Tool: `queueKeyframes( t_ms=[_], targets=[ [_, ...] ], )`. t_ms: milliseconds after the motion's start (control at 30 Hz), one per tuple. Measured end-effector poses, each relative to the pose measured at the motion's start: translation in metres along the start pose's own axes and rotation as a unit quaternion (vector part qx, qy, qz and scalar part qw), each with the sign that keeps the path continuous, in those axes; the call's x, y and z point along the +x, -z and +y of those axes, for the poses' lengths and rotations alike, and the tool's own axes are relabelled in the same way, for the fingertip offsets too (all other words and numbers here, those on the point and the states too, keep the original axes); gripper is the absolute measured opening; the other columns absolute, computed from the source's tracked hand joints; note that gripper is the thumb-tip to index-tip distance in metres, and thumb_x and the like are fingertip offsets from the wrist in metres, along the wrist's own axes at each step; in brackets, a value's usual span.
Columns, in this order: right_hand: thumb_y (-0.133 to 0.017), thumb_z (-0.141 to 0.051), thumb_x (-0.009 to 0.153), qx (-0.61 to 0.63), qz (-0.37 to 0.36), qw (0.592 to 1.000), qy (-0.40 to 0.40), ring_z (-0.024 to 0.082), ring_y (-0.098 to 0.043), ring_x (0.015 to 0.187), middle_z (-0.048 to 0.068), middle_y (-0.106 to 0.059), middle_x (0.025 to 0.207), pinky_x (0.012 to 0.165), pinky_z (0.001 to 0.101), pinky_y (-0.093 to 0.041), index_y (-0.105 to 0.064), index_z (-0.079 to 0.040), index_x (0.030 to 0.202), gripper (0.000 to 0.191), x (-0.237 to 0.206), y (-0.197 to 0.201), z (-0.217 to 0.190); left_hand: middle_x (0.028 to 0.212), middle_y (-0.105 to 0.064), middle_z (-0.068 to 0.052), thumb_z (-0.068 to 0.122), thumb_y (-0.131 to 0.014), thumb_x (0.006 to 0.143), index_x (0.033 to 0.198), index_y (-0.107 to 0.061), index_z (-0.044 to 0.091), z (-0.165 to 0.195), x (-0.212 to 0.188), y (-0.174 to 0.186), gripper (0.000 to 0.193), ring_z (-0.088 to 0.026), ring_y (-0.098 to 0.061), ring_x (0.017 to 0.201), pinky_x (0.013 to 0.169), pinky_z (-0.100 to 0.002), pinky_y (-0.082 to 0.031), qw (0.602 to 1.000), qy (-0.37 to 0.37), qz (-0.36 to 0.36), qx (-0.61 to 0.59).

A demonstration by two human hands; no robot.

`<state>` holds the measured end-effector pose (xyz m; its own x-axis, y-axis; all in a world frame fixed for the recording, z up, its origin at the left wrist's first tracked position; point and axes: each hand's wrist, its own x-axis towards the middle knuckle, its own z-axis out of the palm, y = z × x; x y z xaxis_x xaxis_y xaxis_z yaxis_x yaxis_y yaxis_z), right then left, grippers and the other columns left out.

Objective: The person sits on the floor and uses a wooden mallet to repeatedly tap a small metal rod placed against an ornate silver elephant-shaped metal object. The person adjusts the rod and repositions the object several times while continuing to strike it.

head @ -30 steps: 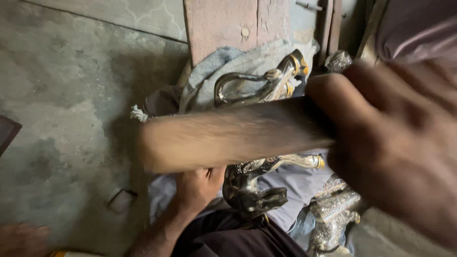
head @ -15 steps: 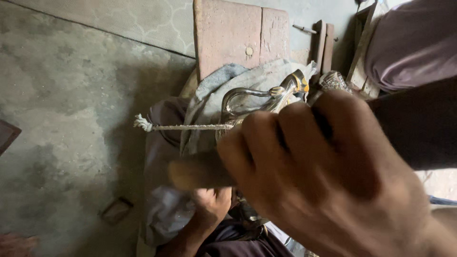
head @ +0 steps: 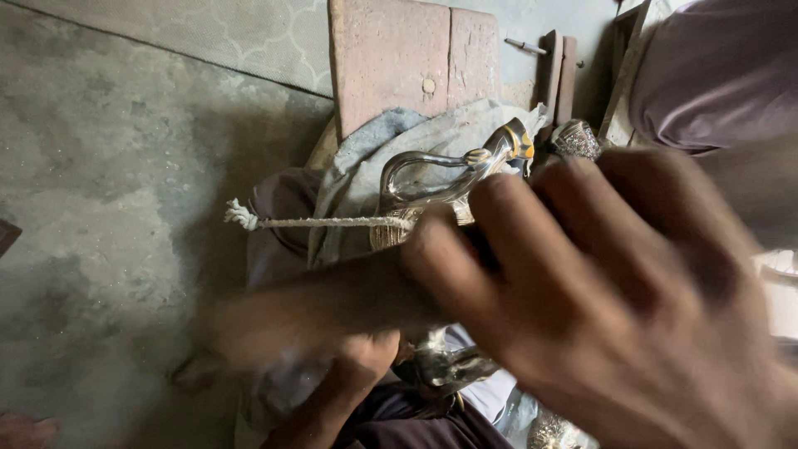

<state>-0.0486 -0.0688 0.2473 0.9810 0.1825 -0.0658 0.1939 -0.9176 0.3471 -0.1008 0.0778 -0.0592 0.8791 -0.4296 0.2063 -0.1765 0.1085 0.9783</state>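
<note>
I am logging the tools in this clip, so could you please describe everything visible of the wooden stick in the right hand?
The wooden stick is brown, looks like plain wood and is blurred. It lies roughly level, sloping down towards the left over the concrete floor. The right hand is closed round its right part, hiding that end. It crosses in front of the left hand and the silvery metal piece.

Wooden stick (head: pixel 332 312): brown, long, blurred, lies roughly level across lower middle of view, just in front of the metal piece, far end toward left. Ornate metal piece (head: pixel 453 187): silver-coloured w/ curved swan-neck handle, gold-toned bit at top end, lies tilted on grey cloth, lower part hidden behind stick. Twisted cord (head: pixel 324 222) runs left from it, knotted at the end.
</note>
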Motion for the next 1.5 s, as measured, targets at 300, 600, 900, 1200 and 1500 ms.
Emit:
queueKeyframes(
  t_ms=[300, 600, 900, 1200, 1500],
  targets=[
    [-0.082, -0.02, 0.068, -0.025, -0.11, 0.991, -0.077, 0.026, -0.067, 0.081, 0.007, -0.069, 0.092, 0.076, 0.0421, -0.053, -0.07, -0.015, 0.122, 0.056, -0.052, -0.023, 0.041, 0.101, -0.075, -0.009, 0.019, -0.079, 0.092, 0.108, -0.075, 0.006, 0.026, 0.05, 0.006, 0.021, -0.025, -0.072, 0.089, 0.081, -0.039, -0.055, 0.983, -0.008, -0.154, 0.099],
    [-0.077, 0.001, 0.065, 0.093, -0.111, 0.946, -0.291, 0.031, -0.069, 0.09, 0.014, -0.068, 0.098, 0.083, 0.0422, -0.054, -0.071, -0.005, 0.116, 0.051, -0.133, -0.052, 0.057, 0.081, -0.066, -0.005, 0.027, -0.076, 0.096, 0.118, -0.067, 0.011, 0.048, 0.091, -0.015, 0.028, -0.019, -0.068, 0.067, 0.058, -0.036, -0.053, 0.956, -0.097, -0.265, 0.074],
    [-0.077, 0.001, 0.077, 0.111, -0.023, 0.929, -0.352, 0.032, -0.07, 0.083, 0.017, -0.07, 0.097, 0.077, 0.0419, -0.053, -0.069, -0.001, 0.115, 0.038, -0.199, -0.092, 0.018, 0.086, -0.069, -0.004, 0.011, -0.071, 0.099, 0.125, -0.064, 0.014, 0.065, 0.112, -0.022, 0.027, -0.014, -0.069, 0.068, 0.052, -0.028, -0.057, 0.887, -0.184, -0.411, 0.098],
    [-0.077, -0.002, 0.079, 0.08, 0.03, 0.93, -0.356, 0.031, -0.07, 0.089, 0.016, -0.07, 0.097, 0.083, 0.0411, -0.054, -0.066, 0.0, 0.116, 0.038, -0.245, -0.132, 0.001, 0.093, -0.072, -0.004, 0.006, -0.07, 0.097, 0.123, -0.067, 0.021, 0.072, 0.116, -0.028, 0.03, -0.012, -0.073, 0.073, 0.057, -0.023, -0.057, 0.88, -0.196, -0.424, 0.084],
    [-0.079, -0.002, 0.085, 0.143, 0.042, 0.902, -0.404, 0.032, -0.07, 0.089, 0.025, -0.067, 0.102, 0.079, 0.0381, -0.057, -0.061, 0.009, 0.122, 0.042, -0.239, -0.105, 0.032, 0.101, -0.074, -0.009, 0.017, -0.078, 0.093, 0.13, -0.059, 0.004, 0.073, 0.123, -0.029, 0.043, -0.019, -0.076, 0.087, 0.07, -0.033, -0.06, 0.94, -0.097, -0.326, 0.027]
  ],
)
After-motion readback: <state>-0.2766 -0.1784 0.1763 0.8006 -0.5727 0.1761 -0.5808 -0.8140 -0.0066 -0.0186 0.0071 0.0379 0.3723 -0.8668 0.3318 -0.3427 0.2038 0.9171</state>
